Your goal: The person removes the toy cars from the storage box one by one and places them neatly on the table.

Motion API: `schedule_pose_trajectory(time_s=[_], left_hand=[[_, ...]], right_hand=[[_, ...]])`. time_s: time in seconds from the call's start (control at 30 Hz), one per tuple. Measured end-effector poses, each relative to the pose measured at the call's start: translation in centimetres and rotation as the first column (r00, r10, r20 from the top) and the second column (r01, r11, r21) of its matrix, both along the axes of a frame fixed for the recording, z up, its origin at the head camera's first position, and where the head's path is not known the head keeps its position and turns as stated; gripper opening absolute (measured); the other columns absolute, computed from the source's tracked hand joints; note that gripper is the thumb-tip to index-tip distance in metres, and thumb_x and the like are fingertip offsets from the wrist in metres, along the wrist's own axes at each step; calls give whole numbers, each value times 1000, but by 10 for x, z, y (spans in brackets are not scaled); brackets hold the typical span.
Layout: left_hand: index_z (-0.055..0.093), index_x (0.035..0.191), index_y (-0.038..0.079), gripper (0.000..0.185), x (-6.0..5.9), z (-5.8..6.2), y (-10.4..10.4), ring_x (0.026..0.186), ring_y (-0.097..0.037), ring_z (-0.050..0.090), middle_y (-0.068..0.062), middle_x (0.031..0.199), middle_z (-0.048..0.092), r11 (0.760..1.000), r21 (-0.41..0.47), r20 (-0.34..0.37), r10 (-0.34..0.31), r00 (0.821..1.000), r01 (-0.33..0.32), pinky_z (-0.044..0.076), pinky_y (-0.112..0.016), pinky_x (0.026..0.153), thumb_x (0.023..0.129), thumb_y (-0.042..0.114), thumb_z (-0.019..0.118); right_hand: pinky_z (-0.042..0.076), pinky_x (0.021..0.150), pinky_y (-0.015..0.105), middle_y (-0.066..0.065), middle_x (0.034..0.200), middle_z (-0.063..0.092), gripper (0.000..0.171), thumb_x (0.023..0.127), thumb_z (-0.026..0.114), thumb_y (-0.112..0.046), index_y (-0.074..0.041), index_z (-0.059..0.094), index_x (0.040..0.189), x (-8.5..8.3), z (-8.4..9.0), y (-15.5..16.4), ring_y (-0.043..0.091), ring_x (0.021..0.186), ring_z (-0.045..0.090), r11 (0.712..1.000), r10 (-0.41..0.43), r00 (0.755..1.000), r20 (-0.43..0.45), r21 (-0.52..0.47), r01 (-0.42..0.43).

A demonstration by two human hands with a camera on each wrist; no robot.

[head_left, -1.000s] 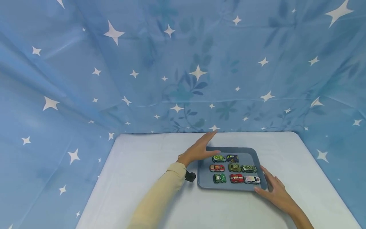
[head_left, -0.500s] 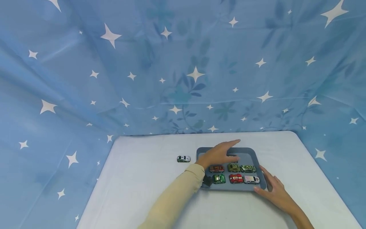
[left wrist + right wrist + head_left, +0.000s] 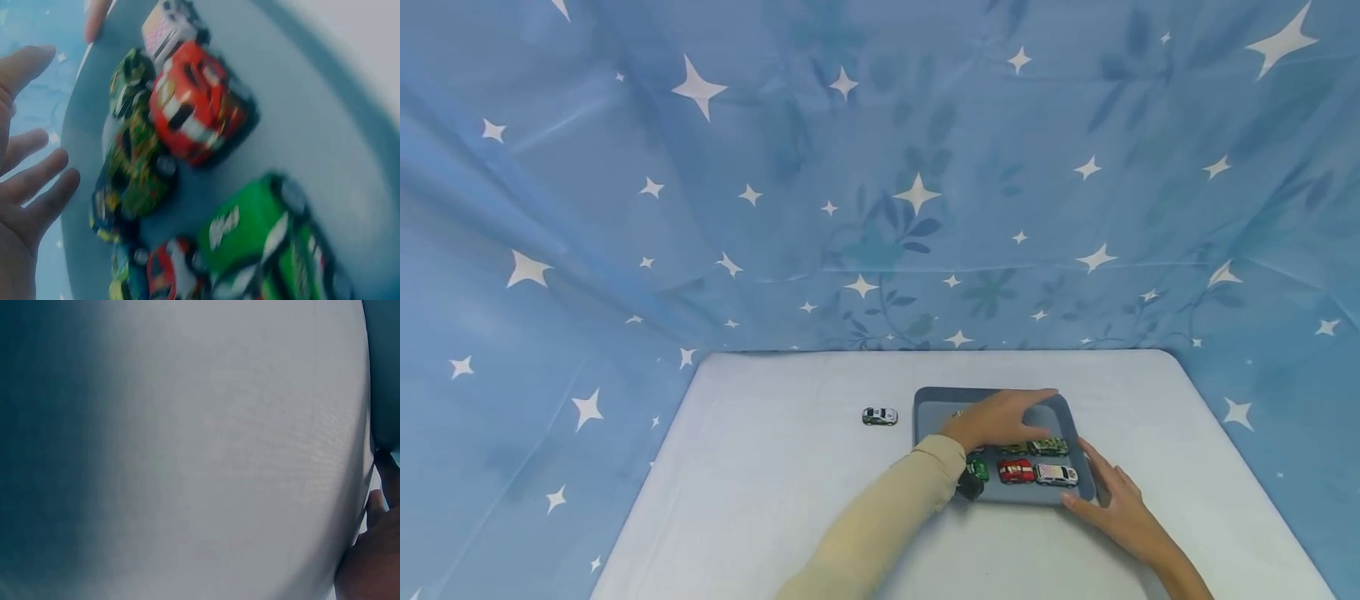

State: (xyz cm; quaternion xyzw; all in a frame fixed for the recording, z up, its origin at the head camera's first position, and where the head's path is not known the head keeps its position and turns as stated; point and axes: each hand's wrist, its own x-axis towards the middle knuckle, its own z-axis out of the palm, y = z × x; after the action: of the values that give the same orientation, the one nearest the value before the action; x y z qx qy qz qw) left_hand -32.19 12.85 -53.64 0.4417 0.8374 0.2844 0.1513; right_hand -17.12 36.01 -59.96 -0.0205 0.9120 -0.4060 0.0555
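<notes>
The left hand (image 3: 996,418) hovered flat over the far half of the grey-blue tray (image 3: 929,408), its grip spread and the fingers straight, holding nothing. In the left wrist view the same fingers (image 3: 28,187) stood apart above the toy cars, touching none of them as far as could be seen.

The right hand (image 3: 1116,504) lay against the near right corner of the tray, fingers loosely extended along its rim, steadying it on the desk (image 3: 760,500) rather than pinching anything. The right wrist view showed little beyond the pale desk surface and a bit of that hand at the tray's edge.

Inside the tray, a red car (image 3: 1016,471) and a white car (image 3: 1056,474) sat side by side in the near row, with a green car (image 3: 978,468) to their left, partly hidden by the cream sleeve (image 3: 887,525). A camouflage car (image 3: 1048,447) stood in the row behind; others under the left hand were hidden.

One small white-and-green car (image 3: 879,416) sat alone on the desk, well to the left of the tray.

Judging from this layout, most cars were still in the tray and only one was outside it, so the handling of the cars seemed at an early stage.
</notes>
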Motion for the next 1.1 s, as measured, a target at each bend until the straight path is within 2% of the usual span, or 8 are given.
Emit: schedule_pose_trajectory(time_s=[0.2,0.33,0.43,0.57,0.8,1.0,1.1], left_hand=[[39,168,24,69,7,-8,15,144,-3,48,10,165,46,998,-68,-64,10,998,-14,40,-21,115,108,47,64],[50,163,23,61,9,-18,24,143,-2,48,11,160,52,993,-112,-100,27,995,-38,37,-18,115,108,45,65],[58,157,21,55,11,-24,31,141,-1,51,11,154,58,988,-147,-153,13,988,-36,36,-16,114,107,43,67],[67,148,20,47,15,-29,38,130,0,59,12,142,67,982,-187,-237,-20,971,-26,41,-14,109,105,41,72],[75,136,22,33,16,-35,41,114,3,66,14,127,73,984,-180,-284,-42,958,-11,47,-11,99,104,30,75],[77,135,23,31,16,-34,44,113,4,67,15,126,74,983,-186,-305,-54,951,-4,47,-11,98,105,29,75],[78,134,24,30,16,-32,45,113,5,66,15,126,74,982,-187,-290,-60,955,5,47,-10,99,105,29,75]], right_hand=[[-1,119,79,44,158,32,97,99,73,-39,-10,16,173,0,-2,-1,71,145,23,1000,-2,1000,16,-28,2],[0,117,81,43,159,32,98,99,74,-38,-13,16,173,1,-1,-1,72,146,17,999,-7,1000,20,-46,8],[-3,119,78,42,160,32,98,99,74,-38,-14,15,173,1,-1,0,71,146,19,999,-4,1000,12,-42,5],[-6,121,75,42,160,32,97,99,74,-37,-13,16,173,3,-1,0,70,145,24,999,-1,1000,3,-48,1],[-6,122,73,41,162,32,95,99,75,-36,-14,18,173,4,0,-1,66,146,29,998,1,1000,-19,-70,-2],[-4,121,74,41,161,32,95,99,75,-35,-11,20,172,4,0,0,67,144,32,999,-1,999,-37,-53,-1],[-4,121,75,42,161,31,96,99,75,-36,-10,18,172,4,-1,1,67,144,31,999,-7,1000,-24,-46,6]])
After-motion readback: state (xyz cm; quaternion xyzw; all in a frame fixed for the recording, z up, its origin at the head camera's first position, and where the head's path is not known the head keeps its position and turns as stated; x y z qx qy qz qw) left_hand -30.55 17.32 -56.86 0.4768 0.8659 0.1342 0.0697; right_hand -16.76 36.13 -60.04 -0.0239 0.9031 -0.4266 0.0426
